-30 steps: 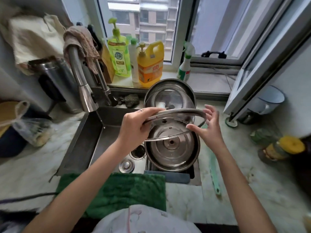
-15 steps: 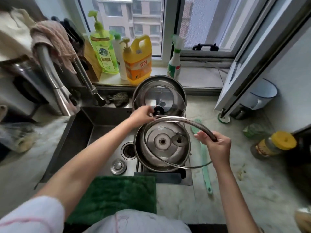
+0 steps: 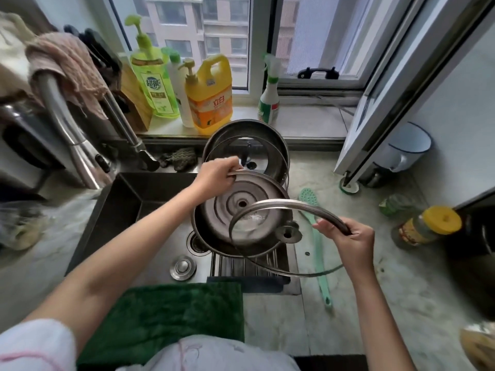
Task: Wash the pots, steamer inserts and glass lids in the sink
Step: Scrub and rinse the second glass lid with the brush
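My right hand (image 3: 351, 238) grips the metal rim of a glass lid (image 3: 270, 210), holding it tilted above the sink's right side. Under the lid a steel steamer insert (image 3: 235, 194) with a centre hole sits in a pot on the sink's drain rack. My left hand (image 3: 217, 175) grips the far left rim of that insert. Behind it, a steel pot (image 3: 270, 135) leans against the window ledge with a second glass lid (image 3: 257, 156) standing inside it.
The dark sink (image 3: 126, 199) has a tall tap (image 3: 64, 127) draped with a pink cloth, a drain and a loose plug (image 3: 183, 267). Soap bottles (image 3: 209, 95) stand on the sill. A green brush (image 3: 316, 236) and a jar (image 3: 426, 226) lie to the right, a green towel (image 3: 166, 311) in front.
My right hand has carried the glass lid rightwards and towards me, off the insert. My left hand let go of the lid and took hold of the steamer insert's rim.
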`<state>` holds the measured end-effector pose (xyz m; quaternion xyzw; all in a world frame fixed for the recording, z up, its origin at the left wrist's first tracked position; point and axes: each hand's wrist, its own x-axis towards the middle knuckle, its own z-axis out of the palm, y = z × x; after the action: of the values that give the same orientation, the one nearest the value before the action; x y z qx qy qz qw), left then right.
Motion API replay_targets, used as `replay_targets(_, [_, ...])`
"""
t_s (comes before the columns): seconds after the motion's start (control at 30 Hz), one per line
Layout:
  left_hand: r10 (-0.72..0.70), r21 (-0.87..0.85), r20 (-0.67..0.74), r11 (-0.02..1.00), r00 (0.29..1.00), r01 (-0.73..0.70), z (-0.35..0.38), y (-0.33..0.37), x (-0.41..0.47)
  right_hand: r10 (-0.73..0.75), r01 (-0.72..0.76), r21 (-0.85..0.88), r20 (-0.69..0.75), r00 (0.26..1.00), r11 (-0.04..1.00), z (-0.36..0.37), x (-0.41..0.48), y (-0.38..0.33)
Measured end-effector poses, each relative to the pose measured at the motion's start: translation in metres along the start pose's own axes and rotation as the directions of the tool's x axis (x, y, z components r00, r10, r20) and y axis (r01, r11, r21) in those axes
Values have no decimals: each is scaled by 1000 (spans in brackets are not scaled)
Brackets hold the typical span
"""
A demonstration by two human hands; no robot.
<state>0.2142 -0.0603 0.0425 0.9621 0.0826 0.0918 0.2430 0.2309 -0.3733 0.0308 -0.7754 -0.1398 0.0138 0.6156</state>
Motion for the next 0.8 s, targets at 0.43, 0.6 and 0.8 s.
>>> replay_targets(0.43, [442, 284, -364, 891, 820, -354, -71, 9, -73, -144, 149, -90, 59, 988, 985, 25, -12, -5])
replay_targets(0.6, [502, 258, -531, 863, 683, -434, -81, 10, -96, -185, 191, -142, 57, 981, 971, 27, -19, -1])
replay_targets(0.8, [554, 283, -576, 825, 601, -489, -98, 20, -107, -223, 228, -139, 48, 974, 964, 28, -25, -1])
